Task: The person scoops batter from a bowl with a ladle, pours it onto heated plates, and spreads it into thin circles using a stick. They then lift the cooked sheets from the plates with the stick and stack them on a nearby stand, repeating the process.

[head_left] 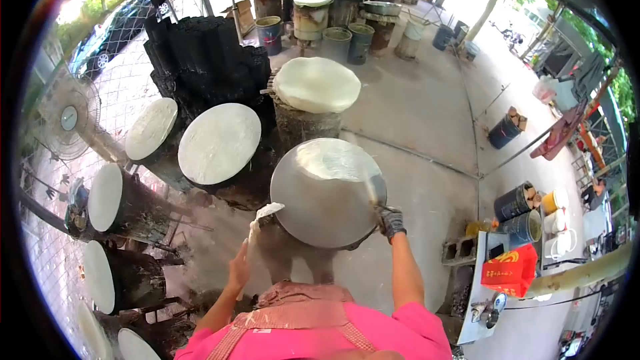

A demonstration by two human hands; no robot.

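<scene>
A large round grey griddle point(320, 217) sits in front of my body, with a pale, shiny patch point(333, 159) on its far part. My left hand point(240, 268) is bare and closed around a stick-like tool point(254, 232), whose white-coated end reaches the griddle's left edge. On the right, my right hand point(391, 221) wears a dark grey glove and is at the griddle's right rim. Its fingers are closed around the handle of a blurred tool point(373, 190) over the griddle. Beyond the griddle, a white round sheet point(317, 85) covers another stove.
Several drums with white round tops, one point(220, 143) nearby, stand to the left beside stacked black cylinders point(200, 53). A fan point(69, 117) is far left. At right are a metal table point(475, 320), a red bag point(510, 270) and buckets point(522, 228). People stand in the far background.
</scene>
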